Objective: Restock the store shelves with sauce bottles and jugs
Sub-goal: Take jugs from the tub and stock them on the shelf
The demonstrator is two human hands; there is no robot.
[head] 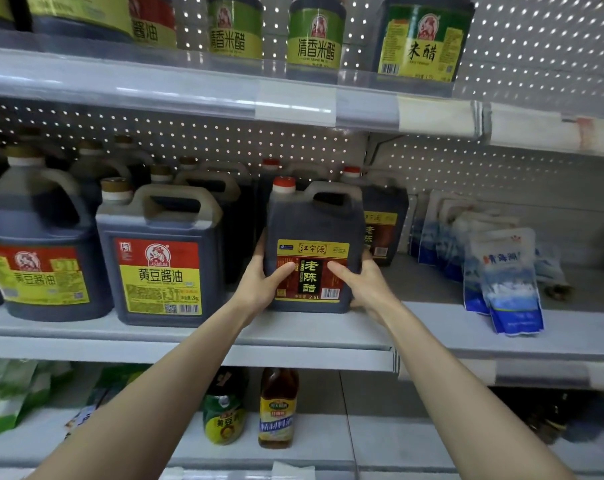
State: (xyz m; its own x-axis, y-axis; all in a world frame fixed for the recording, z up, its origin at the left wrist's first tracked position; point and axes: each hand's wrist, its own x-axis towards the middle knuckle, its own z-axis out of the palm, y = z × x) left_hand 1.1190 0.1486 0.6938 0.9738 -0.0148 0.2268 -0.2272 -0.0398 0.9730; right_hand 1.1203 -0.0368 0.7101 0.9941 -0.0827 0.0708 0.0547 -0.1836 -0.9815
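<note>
A dark vinegar jug (314,223) with a red cap and a yellow-and-red label stands at the front of the middle shelf (328,332). My left hand (264,278) grips its left side, thumb across the label. My right hand (362,282) grips its right side, thumb on the label too. Two more red-capped jugs stand behind it, one (385,230) just to its right.
Soy sauce jugs (162,254) fill the shelf to the left. Blue-and-white salt bags (505,282) stand on the right. Green-labelled vinegar jugs (314,32) line the upper shelf. Small bottles (278,410) and green packets sit on the lower shelf.
</note>
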